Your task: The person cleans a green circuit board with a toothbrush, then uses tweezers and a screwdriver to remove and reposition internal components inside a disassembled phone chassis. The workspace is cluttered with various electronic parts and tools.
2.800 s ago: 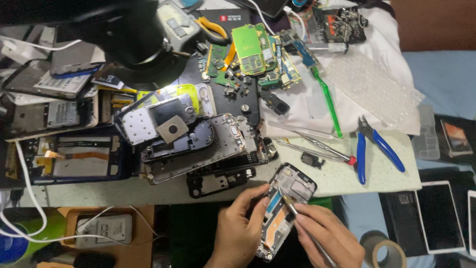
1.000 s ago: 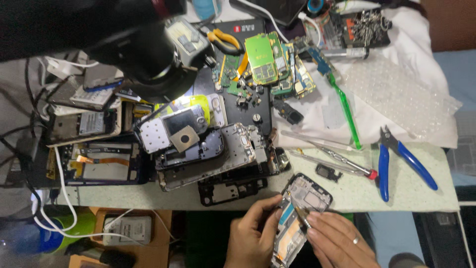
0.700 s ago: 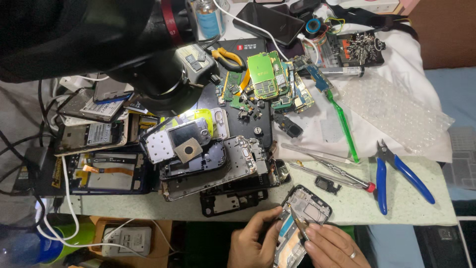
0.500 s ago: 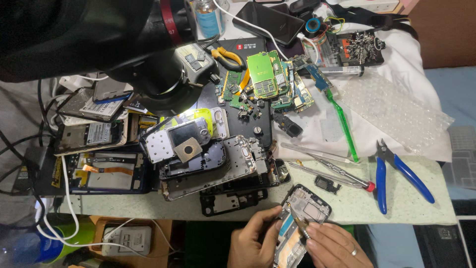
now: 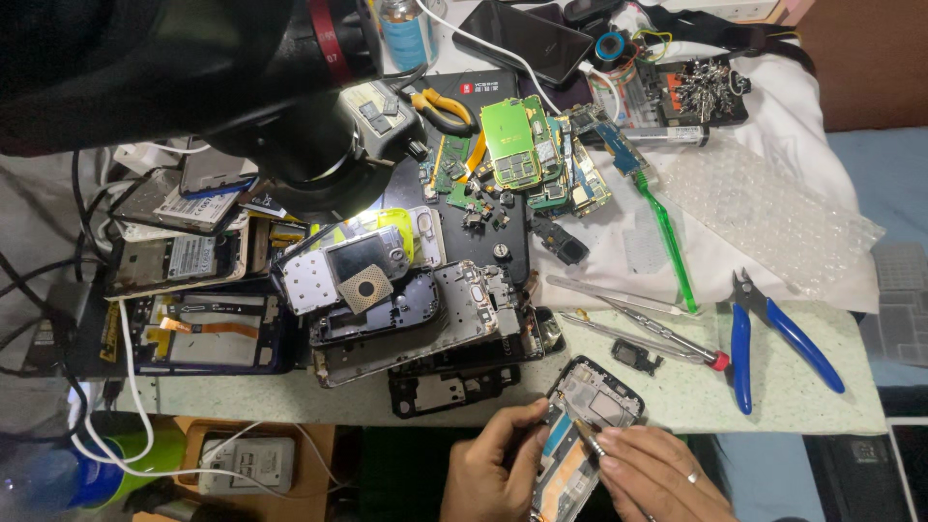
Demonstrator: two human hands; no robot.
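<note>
At the near edge of the counter [image 5: 290, 411], the left hand [image 5: 488, 474] grips the opened phone frame [image 5: 580, 435] by its left side, fingers curled around it, so it hangs half off the edge. The right hand [image 5: 662, 478] pinches a thin metal tool [image 5: 587, 437], its tip resting inside the frame near the middle. To do this well, I would keep the frame braced firmly and work the tip with small, light pressure, since the parts inside look delicate. Blue-handled cutters [image 5: 773, 333] and tweezers [image 5: 619, 295] lie to the right, a pile of stripped phones [image 5: 406, 300] farther left.
</note>
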